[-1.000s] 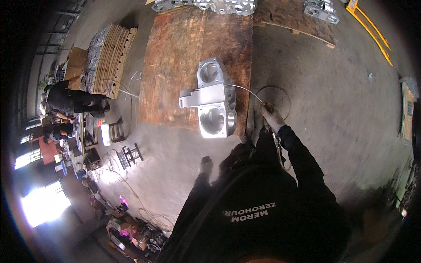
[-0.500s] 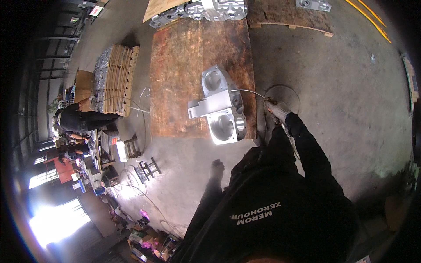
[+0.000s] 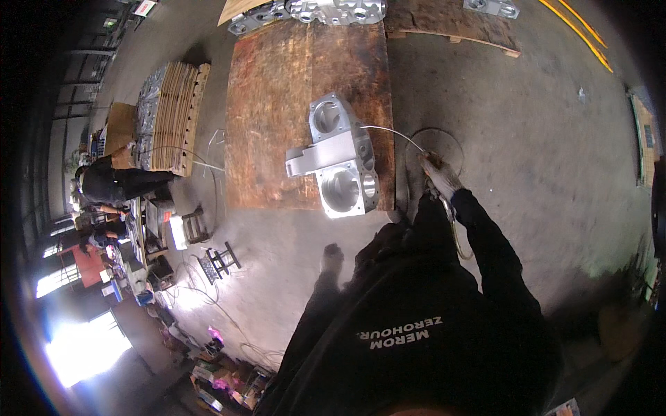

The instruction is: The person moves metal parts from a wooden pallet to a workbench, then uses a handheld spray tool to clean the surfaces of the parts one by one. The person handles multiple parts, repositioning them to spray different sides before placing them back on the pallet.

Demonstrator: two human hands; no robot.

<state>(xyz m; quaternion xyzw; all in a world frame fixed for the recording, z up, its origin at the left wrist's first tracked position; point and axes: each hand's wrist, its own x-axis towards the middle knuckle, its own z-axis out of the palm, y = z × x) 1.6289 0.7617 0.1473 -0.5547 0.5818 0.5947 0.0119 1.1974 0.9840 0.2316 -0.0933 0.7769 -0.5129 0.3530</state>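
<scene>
A silver metal casting point(image 3: 331, 158) with two large round bores lies on the brown wooden board. My gloved right hand point(image 3: 442, 177) is closed around the handle of an air blow gun, which it mostly hides. The gun's long thin bent tube point(image 3: 398, 133) arches left, and its tip meets the casting's right side; I cannot tell whether it enters a hole. A hose point(image 3: 458, 239) hangs below my right hand beside the sleeve. My gloved left hand point(image 3: 333, 258) hangs low over the floor, apart from the casting, fingers curled with nothing visible in them.
The wooden board point(image 3: 277, 104) spans the middle. More castings point(image 3: 336, 10) sit beyond its far edge, next to a pallet point(image 3: 451, 28) at right. Stacked layered boards point(image 3: 177, 118) stand left, where a person in dark clothes point(image 3: 114, 184) bends. A small stand point(image 3: 218, 263) and cables lie on the floor.
The whole view has shifted, so the board and casting appear slightly further left and up. My right hand still holds the blow gun, its tube still at the casting. My left hand remains low.
</scene>
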